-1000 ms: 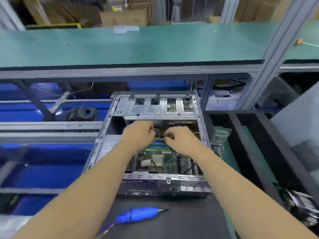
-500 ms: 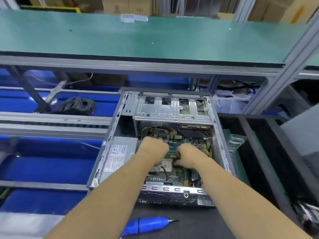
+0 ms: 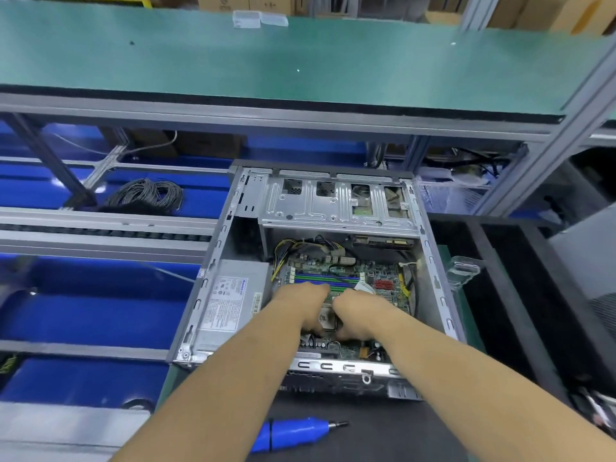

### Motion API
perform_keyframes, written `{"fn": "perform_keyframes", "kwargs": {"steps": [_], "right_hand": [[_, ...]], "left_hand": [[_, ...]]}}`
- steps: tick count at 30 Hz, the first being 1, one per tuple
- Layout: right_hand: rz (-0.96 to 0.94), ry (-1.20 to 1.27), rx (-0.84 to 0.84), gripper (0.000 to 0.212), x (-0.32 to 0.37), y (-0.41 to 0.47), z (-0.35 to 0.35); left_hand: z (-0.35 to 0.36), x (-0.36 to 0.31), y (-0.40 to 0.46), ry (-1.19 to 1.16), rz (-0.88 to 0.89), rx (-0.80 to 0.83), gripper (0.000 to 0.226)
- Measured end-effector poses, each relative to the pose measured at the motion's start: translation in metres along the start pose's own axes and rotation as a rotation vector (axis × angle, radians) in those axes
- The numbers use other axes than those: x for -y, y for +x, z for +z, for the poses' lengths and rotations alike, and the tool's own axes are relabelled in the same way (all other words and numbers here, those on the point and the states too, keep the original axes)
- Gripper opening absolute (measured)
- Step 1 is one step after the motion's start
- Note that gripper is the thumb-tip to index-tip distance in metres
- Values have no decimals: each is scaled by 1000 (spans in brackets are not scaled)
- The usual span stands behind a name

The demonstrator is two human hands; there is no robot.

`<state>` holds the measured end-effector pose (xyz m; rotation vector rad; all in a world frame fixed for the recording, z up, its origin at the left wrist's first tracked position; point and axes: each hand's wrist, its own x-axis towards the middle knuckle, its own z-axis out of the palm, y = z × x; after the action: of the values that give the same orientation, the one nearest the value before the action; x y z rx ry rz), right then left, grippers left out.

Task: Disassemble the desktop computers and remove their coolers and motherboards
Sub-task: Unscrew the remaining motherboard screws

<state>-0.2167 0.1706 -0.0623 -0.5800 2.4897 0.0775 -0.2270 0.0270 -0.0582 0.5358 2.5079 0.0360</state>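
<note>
Both hands are down inside the open case (image 3: 230, 261) at frame centre. The left hand (image 3: 300, 305) and right hand (image 3: 358, 315) sit side by side over the motherboard (image 3: 336, 278), fingers curled downward around the socket area; whether they actually grip anything, I cannot tell. A silver power supply (image 3: 230, 298) lies left of them. A blue screwdriver (image 3: 293, 433) rests on the counter (image 3: 383, 438) at bottom centre.
</note>
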Motion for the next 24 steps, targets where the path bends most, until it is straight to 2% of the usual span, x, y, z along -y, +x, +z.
{"fn": "perform_keyframes", "kwargs": {"steps": [7,10,13,17,24], "right_hand": [[-113,-140,21,8,13,1,-3],[-128,-216,-45,9,15,-4,-6],[0,-92,-110,28,1,-7,-9],[114,89,-175,24,-10,-4,-9],[84,366,-245,27,-18,-2,-3]], "left_hand": [[0,-4,8,53,52,-18,64],[1,-3,11,41,56,-30,60],[0,-1,13,43,50,-40,64],[-1,-3,14,59,43,-52,66],[-6,-9,9,113,36,-57,41]]}}
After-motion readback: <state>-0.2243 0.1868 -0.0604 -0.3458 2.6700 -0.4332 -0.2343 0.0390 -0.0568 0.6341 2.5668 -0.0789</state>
